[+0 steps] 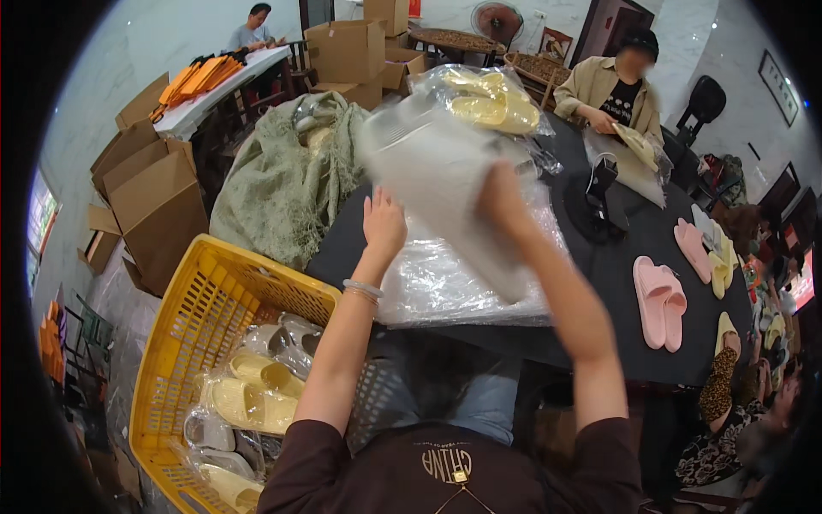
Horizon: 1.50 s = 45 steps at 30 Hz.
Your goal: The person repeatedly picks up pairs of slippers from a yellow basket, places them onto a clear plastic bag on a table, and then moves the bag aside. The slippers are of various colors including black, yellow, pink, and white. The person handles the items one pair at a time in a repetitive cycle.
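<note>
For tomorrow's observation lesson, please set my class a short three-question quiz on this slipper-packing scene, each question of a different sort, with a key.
1. True or false: the yellow basket beside the person holds bagged slippers.
2. Multiple choice: what colour is the pair of slippers lying unbagged on the black table? A) green B) pink C) black
3. Fill in: the right hand grips a blurred white slipper in a clear ____ bag, while the left hand is raised beside it.

Key: 1 true; 2 B; 3 plastic.
</note>
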Tool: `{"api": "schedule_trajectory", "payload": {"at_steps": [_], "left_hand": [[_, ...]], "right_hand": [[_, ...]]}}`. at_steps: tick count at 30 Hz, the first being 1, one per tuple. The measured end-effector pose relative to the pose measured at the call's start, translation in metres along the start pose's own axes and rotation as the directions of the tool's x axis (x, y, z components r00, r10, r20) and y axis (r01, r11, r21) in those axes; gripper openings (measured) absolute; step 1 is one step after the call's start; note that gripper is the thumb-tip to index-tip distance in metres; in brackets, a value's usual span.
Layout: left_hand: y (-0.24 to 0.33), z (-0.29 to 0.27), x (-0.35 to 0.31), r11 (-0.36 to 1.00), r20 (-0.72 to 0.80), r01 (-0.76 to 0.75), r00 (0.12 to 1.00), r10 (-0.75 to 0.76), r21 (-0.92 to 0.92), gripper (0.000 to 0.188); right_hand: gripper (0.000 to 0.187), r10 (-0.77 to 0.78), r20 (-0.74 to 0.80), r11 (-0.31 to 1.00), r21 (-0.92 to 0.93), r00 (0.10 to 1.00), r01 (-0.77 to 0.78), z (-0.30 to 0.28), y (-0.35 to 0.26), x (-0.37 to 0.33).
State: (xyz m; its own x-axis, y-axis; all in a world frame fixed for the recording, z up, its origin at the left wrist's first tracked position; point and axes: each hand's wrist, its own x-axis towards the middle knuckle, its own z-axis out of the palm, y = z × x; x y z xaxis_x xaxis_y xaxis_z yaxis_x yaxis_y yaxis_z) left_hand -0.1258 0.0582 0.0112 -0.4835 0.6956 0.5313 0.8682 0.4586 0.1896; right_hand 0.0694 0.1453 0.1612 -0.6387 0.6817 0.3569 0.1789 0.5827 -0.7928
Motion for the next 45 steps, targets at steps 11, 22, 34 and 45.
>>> {"api": "schedule_trajectory", "payload": {"at_steps": [11, 22, 34, 45], "left_hand": [[0.017, 0.029, -0.045, 0.998, 0.255, 0.043, 0.966, -0.054, 0.046, 0.050], [0.013, 0.029, -0.023, 0.989, 0.253, 0.147, 0.956, -0.147, 0.022, 0.053], [0.013, 0.031, -0.024, 0.989, 0.217, 0.149, 0.965, -0.146, 0.000, 0.052], [-0.003, 0.041, -0.025, 0.992, 0.227, 0.038, 0.972, -0.064, 0.117, 0.055]], "right_hand": [[0.023, 0.000, 0.019, 0.920, -0.391, 1.000, 0.007, 0.162, 0.080, 0.000], [0.032, 0.039, -0.150, 0.770, -0.625, 0.988, -0.125, 0.057, 0.152, -0.014], [0.023, 0.253, -0.415, 0.652, -0.594, 0.874, -0.471, -0.037, 0.206, -0.020], [0.022, -0.005, -0.007, 0.789, -0.614, 1.000, 0.000, 0.055, 0.091, -0.073]]}}
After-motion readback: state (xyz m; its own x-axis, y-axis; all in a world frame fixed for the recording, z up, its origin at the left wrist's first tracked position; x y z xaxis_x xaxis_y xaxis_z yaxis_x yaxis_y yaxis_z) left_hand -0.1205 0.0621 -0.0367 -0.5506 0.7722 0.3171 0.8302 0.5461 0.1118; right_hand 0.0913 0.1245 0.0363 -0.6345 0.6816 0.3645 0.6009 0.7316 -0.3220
